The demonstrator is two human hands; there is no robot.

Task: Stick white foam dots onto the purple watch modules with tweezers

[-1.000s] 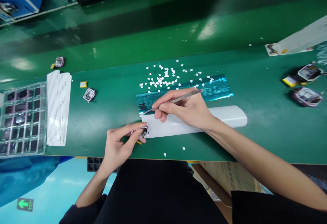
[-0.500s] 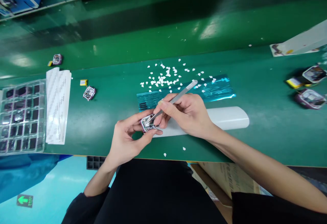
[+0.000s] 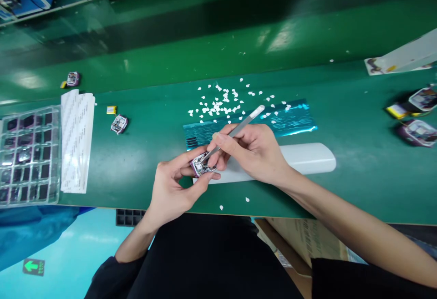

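Note:
Between its thumb and fingers, my left hand (image 3: pixel 175 190) grips a small purple-edged electronic device (image 3: pixel 199 164) with its circuit side facing up. My right hand (image 3: pixel 251 153) is closed round a pair of metal tweezers (image 3: pixel 242 124), slanted so that the tips reach down onto the device's exposed board. What the tips touch is too small to make out. Under the hands lies a white glossy sheet (image 3: pixel 307 158), partly covered by them. Just beyond is a shiny blue film strip (image 3: pixel 293 119), and many small white tabs (image 3: pixel 218 106) are scattered on and behind it.
At left, a clear compartment tray (image 3: pixel 30 153) stands beside white paper strips (image 3: pixel 77 144). Another opened device (image 3: pixel 119 124) lies near a yellow battery (image 3: pixel 111 110). More opened devices (image 3: pixel 417 133) sit at the right end. Two loose white tabs lie near the green table's (image 3: pixel 143 153) front edge.
Both hands, with the device and tweezers, have shifted very slightly to the right in view. The grip and the tweezers' contact with the board look the same.

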